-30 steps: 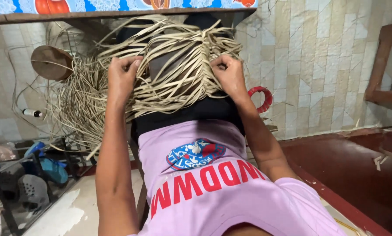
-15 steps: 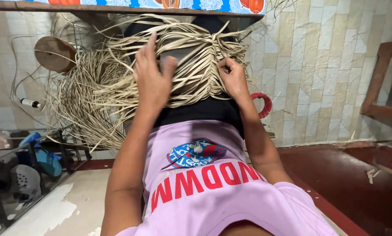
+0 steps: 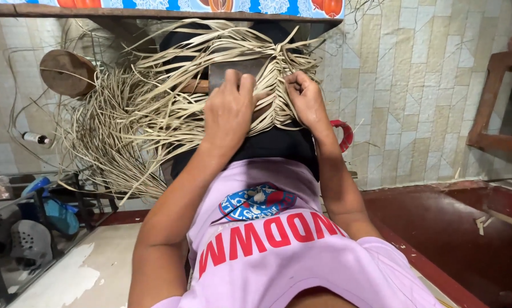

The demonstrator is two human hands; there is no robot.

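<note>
Even, soft indoor light, bright on the tiled wall at far right, dimmer in the near left corner by the shelf, faint sheen on the red floor, sharp centre, wide-angle bending at edges, no glare.

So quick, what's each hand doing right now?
Left hand: fingers curled, pressing down on the pale strips; whether it grips any cannot be told.
Right hand: closed, pinching a few strips.

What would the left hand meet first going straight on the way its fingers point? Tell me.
Probably the dark flat panel just past the left hand fingertips, among the pale straw strips; depth is unclear.
</note>
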